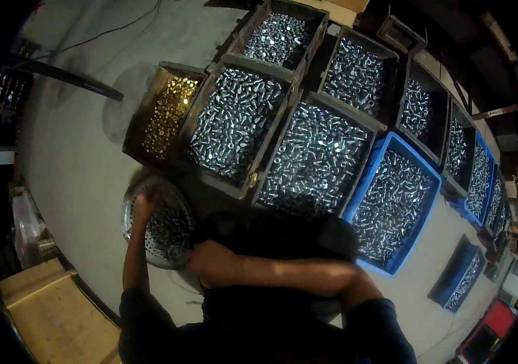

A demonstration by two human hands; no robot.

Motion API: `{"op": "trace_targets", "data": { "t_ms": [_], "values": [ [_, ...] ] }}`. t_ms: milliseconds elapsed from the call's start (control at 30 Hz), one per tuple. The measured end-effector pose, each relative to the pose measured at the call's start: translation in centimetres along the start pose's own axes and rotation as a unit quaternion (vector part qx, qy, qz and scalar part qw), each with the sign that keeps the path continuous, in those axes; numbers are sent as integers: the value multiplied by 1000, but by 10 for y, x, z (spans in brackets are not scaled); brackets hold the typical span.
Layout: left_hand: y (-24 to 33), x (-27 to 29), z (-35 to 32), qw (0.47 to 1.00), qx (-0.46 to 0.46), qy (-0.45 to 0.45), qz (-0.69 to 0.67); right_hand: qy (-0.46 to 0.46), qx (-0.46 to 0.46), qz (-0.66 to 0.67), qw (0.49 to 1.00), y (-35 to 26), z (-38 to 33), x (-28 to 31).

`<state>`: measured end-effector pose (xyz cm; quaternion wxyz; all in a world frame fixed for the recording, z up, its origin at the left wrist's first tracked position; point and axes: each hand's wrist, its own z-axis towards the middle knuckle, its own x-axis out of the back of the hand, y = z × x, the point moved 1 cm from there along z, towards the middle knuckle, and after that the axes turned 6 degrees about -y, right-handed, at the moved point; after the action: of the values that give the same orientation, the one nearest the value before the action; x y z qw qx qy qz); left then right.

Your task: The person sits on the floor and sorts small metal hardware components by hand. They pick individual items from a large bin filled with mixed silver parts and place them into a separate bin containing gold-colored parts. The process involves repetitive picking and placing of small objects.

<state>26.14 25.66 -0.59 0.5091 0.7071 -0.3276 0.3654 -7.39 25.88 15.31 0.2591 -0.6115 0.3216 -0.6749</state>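
Observation:
A round metal colander [130, 209] with perforated walls sits at the left of my lap, tilted, with small dark metal fittings [171, 230] inside. My left hand [146, 205] reaches over its left side, fingers apart and a little blurred, with nothing visible in them. At the colander's lower right rim, my right hand [210, 262] is closed against the edge, its forearm lying across in front of me. The fingertips of that hand are hidden. Just beyond stand a dark crate [221, 184] of silvery fittings and a smaller crate [134, 134] of brass-coloured pieces.
More crates [310, 100] of silvery metal parts run in rows toward the right. A blue plastic bin [413, 246] stands at my right, a dark blue tray [447, 276] beyond it. A cardboard box [52, 315] is at lower left; a dark pole [77, 77] slants in at upper left.

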Motion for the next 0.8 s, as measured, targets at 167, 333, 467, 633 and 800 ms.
{"op": "trace_targets", "data": {
  "t_ms": [167, 333, 467, 633, 800],
  "values": [
    [-91, -14, -61, 965, 39, -133, 222, 33, 6, 16, 999, 0, 2, -8],
    [98, 9, 49, 997, -77, 19, 20, 71, -5, 1, 997, 10, -3, -12],
    [253, -16, 116, 971, -236, -20, -34, 44, 20, -22, 999, 5, 2, -16],
    [318, -116, 167, 958, -238, -91, 133, -69, -3, -40, 997, 3, 4, -7],
    [316, -118, 179, 969, -161, -142, 126, -110, -26, -29, 993, -2, 0, 9]
  ]
}}
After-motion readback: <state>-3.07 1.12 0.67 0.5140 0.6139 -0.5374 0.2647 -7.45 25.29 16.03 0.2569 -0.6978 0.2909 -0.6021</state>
